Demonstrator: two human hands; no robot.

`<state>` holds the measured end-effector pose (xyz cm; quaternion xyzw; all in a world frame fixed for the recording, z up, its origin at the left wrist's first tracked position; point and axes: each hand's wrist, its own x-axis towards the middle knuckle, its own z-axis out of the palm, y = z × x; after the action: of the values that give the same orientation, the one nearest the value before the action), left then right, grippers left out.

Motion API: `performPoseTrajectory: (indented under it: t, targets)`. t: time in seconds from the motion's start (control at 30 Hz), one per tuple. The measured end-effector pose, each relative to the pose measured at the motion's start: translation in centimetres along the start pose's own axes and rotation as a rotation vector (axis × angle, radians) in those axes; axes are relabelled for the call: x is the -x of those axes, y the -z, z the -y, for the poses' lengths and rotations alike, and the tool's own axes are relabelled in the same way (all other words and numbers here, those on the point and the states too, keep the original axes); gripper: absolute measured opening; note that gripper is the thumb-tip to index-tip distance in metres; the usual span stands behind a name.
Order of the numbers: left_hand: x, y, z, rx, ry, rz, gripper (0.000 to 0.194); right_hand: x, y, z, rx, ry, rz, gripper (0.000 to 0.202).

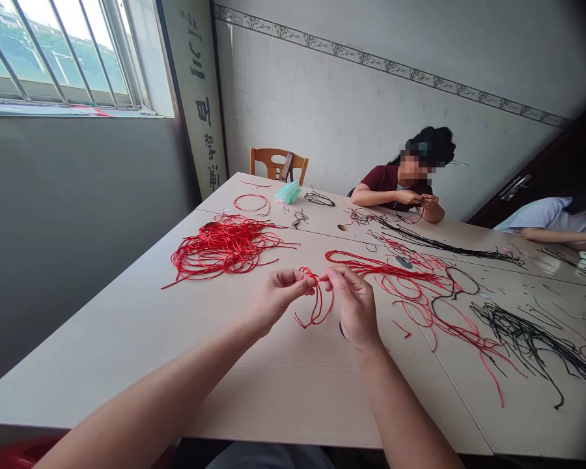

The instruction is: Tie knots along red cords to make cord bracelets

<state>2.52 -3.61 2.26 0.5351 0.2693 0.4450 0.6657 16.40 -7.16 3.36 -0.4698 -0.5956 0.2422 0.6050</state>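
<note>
Between my two hands, just above the table, is a thin red cord [317, 307] with loops and loose ends hanging below my fingers. My left hand [289, 291] pinches it between thumb and forefinger. Close beside it, my right hand [354, 299] grips another part of the cord with thumb and fingertips. A small knotted part seems to sit at my left fingertips, too small to make out clearly. To the left lies a big tangled pile of red cords [224, 244]. Behind my right hand stretches a bundle of red cords [385, 266].
Black cords [527, 332] lie at the right, and more black cords [449, 244] farther back. A green plastic bag [288, 192] rests near a wooden chair [278, 164]. Across the table [151, 339], a person [400, 179] handles dark cord; another person [557, 218] leans in at right.
</note>
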Motion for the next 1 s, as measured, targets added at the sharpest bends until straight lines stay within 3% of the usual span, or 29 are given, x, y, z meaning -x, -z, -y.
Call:
performPoseTrajectory:
  t: [0.2, 0.43, 0.63, 0.87, 1.0]
  targets:
    - [-0.3, 0.7, 0.1, -0.106, -0.086, -0.015, 0.024, -0.3, 0.8, 0.4, 0.231, 0.133, 0.075, 0.009]
    - [-0.3, 1.0, -0.3, -0.215, -0.101, 0.030, 0.028, -0.7, 1.4, 0.0, 0.224, 0.058, 0.183, 0.009]
    - [-0.3, 0.7, -0.5, -0.413, -0.232, -0.021, 0.030, -0.4, 0.5, 0.3, 0.300, 0.168, 0.059, 0.008]
    - [-0.4, 0.9, 0.1, -0.263, -0.148, 0.030, 0.030, -0.4, 0.5, -0.1, 0.370, 0.218, 0.049, 0.008]
    - [-0.5, 1.3, 0.2, -0.323, -0.140, -0.019, 0.027, -0.5, 0.8, -0.5, 0.389, 0.204, 0.079, 0.010]
